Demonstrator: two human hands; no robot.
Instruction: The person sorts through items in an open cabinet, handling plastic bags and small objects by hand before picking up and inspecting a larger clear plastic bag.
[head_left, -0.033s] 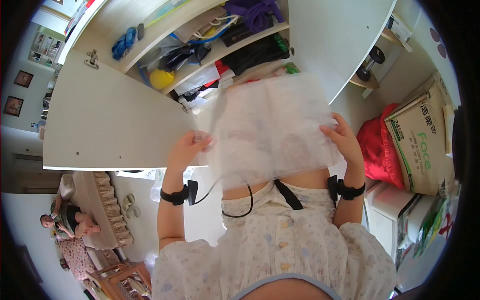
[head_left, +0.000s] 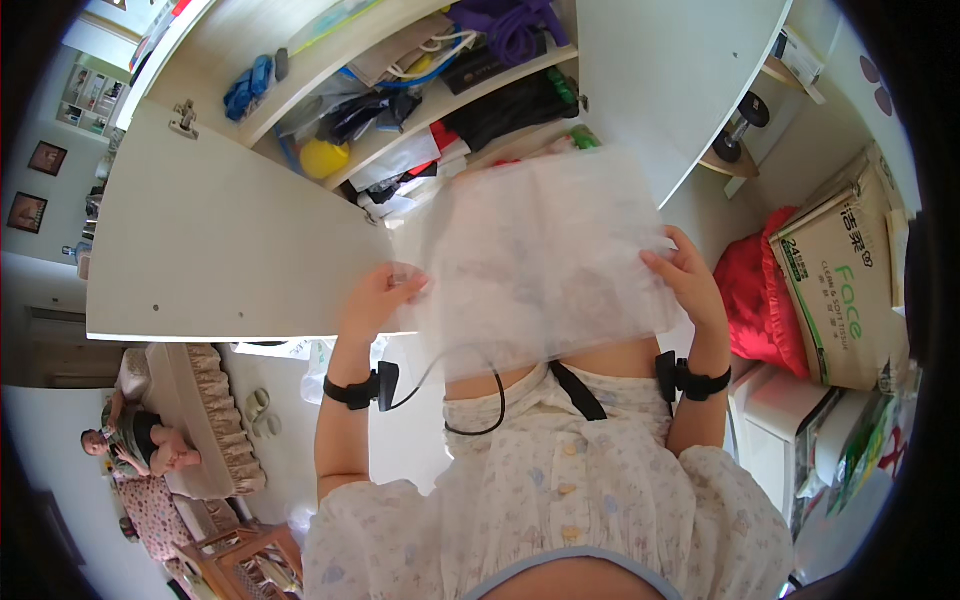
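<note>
A translucent, whitish plastic bag is spread flat between my hands, above my lap. My left hand pinches its left edge between thumb and fingers. At the opposite edge, my right hand grips the plastic, with the thumb on top and some fingers hidden behind. My legs show faintly through the bag; whether anything lies inside it I cannot tell. Just beyond the bag stands a cabinet with its doors open and mixed items on the shelves.
The left cabinet door and right door flank the bag. At right are a red bag, a tissue package and a dumbbell. A black cable hangs by my left wrist. Another person rests far left.
My left hand has shifted very slightly to the right along with the bag's left edge. My right hand looks still.
</note>
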